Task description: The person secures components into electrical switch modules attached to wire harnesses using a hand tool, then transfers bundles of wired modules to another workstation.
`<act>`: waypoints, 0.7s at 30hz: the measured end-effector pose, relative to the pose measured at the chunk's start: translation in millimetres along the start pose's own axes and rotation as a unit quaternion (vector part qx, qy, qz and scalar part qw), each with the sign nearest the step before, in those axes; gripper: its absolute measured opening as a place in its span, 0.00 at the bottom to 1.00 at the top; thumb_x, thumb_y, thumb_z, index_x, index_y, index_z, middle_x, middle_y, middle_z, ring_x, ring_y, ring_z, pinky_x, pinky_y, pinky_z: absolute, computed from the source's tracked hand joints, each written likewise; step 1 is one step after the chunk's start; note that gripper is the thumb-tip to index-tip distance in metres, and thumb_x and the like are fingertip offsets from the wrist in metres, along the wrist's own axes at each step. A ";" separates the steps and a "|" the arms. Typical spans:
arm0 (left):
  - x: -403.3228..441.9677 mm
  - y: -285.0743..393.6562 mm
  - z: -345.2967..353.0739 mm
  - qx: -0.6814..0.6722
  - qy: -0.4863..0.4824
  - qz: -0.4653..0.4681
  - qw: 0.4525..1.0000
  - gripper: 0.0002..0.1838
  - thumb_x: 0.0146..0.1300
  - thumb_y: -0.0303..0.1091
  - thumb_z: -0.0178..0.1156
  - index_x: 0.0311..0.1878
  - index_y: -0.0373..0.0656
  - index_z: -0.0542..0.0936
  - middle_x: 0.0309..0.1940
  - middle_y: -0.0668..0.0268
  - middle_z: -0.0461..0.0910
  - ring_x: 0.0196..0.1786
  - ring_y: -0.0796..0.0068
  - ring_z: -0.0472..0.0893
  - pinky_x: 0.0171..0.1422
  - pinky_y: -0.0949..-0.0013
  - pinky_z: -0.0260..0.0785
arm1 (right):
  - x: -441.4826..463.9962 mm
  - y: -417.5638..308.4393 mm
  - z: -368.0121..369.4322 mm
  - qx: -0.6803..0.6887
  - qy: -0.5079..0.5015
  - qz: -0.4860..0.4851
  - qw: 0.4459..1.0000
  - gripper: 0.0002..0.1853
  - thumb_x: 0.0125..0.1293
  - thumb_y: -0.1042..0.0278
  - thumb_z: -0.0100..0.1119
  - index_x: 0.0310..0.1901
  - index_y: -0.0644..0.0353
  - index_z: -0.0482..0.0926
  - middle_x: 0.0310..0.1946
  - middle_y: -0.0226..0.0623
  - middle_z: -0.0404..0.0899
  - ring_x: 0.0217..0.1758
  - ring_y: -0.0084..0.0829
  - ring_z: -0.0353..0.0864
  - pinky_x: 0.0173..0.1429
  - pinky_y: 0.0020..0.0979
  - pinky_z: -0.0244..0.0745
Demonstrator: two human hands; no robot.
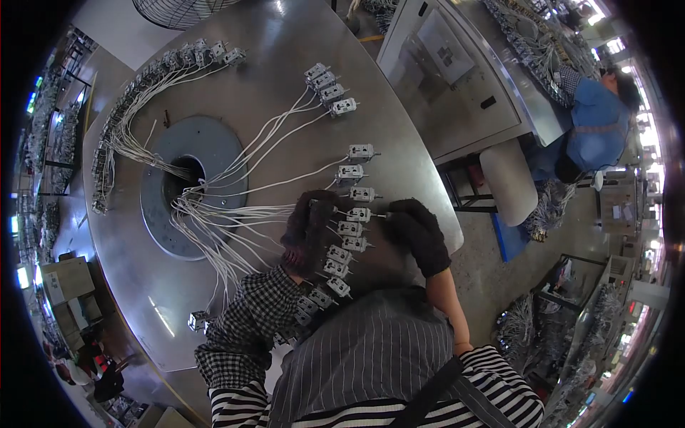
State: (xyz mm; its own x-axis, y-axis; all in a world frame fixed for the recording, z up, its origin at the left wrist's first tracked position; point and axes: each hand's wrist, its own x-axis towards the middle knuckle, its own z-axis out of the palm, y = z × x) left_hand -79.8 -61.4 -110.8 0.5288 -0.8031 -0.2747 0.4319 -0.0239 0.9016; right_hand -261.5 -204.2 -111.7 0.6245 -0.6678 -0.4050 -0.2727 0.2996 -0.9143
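My left hand (308, 230), in a dark glove, is curled beside a row of small metal units with shafts and white wires. Its fingers are closed, but what they hold is hidden; a thin pale line runs from them towards one metal unit (359, 215). On the other side of that unit, my right hand (417, 232), also gloved, pinches at the end of its thin shaft. Several like units, such as this metal unit (362, 194) and another metal unit (338, 287), lie above and below along the table edge. White wires (250, 211) lead from them to the table's centre.
A grey ring (158, 225) with a dark hole gathers the wires on the metal table (285, 39). More wired units (143, 80) curve along the far left. A wire fan guard (178, 11) stands behind. At right are a cabinet (457, 107), a stool (508, 187) and a co-worker in blue (599, 125).
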 end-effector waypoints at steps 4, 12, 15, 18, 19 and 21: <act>-0.3 1.0 0.8 0.009 -0.003 0.008 1.000 0.16 0.79 0.46 0.48 0.56 0.44 0.74 0.47 0.64 0.82 0.47 0.76 0.83 0.35 0.74 0.79 | 2.4 14.6 0.3 0.000 0.027 -0.084 0.996 0.10 0.68 0.71 0.61 0.48 0.62 0.81 0.36 0.33 0.81 0.38 0.23 0.80 0.42 0.27 0.77; -1.5 1.1 1.6 -0.027 -0.001 -0.003 1.000 0.15 0.80 0.44 0.48 0.56 0.44 0.74 0.47 0.65 0.82 0.47 0.77 0.82 0.36 0.74 0.79 | 2.2 15.2 -0.4 0.061 0.011 -0.023 0.998 0.12 0.67 0.71 0.60 0.50 0.63 0.80 0.38 0.35 0.81 0.39 0.25 0.81 0.44 0.29 0.78; -1.0 3.5 0.5 0.018 0.002 0.003 1.000 0.15 0.80 0.43 0.48 0.56 0.44 0.74 0.47 0.65 0.82 0.47 0.77 0.82 0.37 0.74 0.79 | -0.2 13.9 1.5 0.018 0.016 -0.097 0.995 0.12 0.67 0.71 0.60 0.50 0.64 0.80 0.39 0.35 0.80 0.39 0.25 0.81 0.44 0.29 0.78; -2.2 6.0 1.9 0.003 -0.002 0.000 1.000 0.15 0.80 0.43 0.48 0.56 0.44 0.74 0.46 0.65 0.82 0.47 0.77 0.82 0.36 0.75 0.78 | 0.9 10.5 1.3 0.055 0.012 -0.008 0.998 0.11 0.68 0.71 0.60 0.50 0.64 0.80 0.39 0.34 0.80 0.39 0.25 0.81 0.44 0.28 0.78; -1.6 5.7 0.9 0.011 -0.001 -0.006 1.000 0.15 0.80 0.43 0.48 0.56 0.44 0.74 0.46 0.65 0.82 0.47 0.77 0.82 0.36 0.75 0.78 | 0.5 11.2 -0.8 0.054 0.013 -0.008 0.998 0.11 0.68 0.71 0.60 0.50 0.64 0.80 0.39 0.34 0.80 0.39 0.25 0.81 0.44 0.28 0.78; -1.2 6.2 0.7 0.019 0.000 -0.011 1.000 0.15 0.79 0.43 0.48 0.56 0.44 0.74 0.46 0.65 0.82 0.47 0.77 0.82 0.35 0.75 0.78 | 0.3 14.6 -5.2 -0.021 -0.023 -0.091 0.995 0.10 0.70 0.71 0.59 0.49 0.64 0.80 0.40 0.34 0.80 0.39 0.25 0.81 0.44 0.28 0.77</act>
State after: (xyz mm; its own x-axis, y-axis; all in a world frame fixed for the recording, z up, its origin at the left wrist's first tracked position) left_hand -78.3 -61.0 -104.6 0.5190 -0.8023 -0.2947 0.4153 -0.0646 0.9074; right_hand -269.1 -203.5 -125.3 0.6997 -0.6755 -0.2328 -0.1820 0.1465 -0.9723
